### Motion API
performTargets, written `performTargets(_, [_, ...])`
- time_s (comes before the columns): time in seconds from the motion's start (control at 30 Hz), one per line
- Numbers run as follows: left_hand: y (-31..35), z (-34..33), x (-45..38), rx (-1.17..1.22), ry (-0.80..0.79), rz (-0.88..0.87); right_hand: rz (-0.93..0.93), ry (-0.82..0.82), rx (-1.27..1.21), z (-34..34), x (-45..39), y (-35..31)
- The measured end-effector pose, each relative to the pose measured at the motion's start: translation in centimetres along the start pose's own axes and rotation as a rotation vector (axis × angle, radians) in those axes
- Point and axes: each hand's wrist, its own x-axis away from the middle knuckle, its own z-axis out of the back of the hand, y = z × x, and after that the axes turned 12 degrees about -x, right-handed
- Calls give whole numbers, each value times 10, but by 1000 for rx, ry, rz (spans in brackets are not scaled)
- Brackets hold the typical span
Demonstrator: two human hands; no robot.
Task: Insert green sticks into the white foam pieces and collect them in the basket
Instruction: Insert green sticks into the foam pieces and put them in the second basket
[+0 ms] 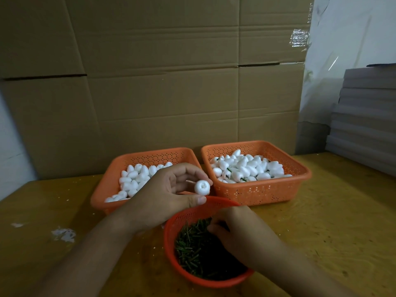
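Left hand (171, 189): thumb and fingertips pinch one white foam piece (202, 187), held above the near rim of the left basket (102, 196), its dimpled end turned toward the camera. No stick is in it yet.

Right hand (235, 230): fingers curled down into the round red bowl (171, 224) among the green sticks (190, 243). Whether a stick is already pinched cannot be told; the fingertips are hidden in the pile.

Left basket holds plain foam pieces. Right basket (257, 190) holds pieces with green stems showing, judged to be the finished lot. All three containers stand on the wooden table (321, 221), close together, cardboard sheets (160, 82) behind.

Step in hand, as judged: fetching a stick for the held piece. The next move calls for one stick singled out, brought up to the dimple, lined up and pressed straight in, then the piece dropped in the right basket
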Motion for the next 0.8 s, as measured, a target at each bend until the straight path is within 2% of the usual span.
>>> performTargets(0.2, [-1, -4, 0, 32, -30, 16, 97, 202, -194, 5, 4, -2])
performTargets(0.37, [-5, -4, -1, 42, -27, 31, 100, 268, -378, 17, 2, 1])
performTargets(0.6, [-5, -5, -2, 38, -38, 15, 69, 82, -453, 12, 0, 8])
performTargets(0.8, [-5, -3, -2, 20, -44, 5, 131, 103, -458, 10, 0, 8])
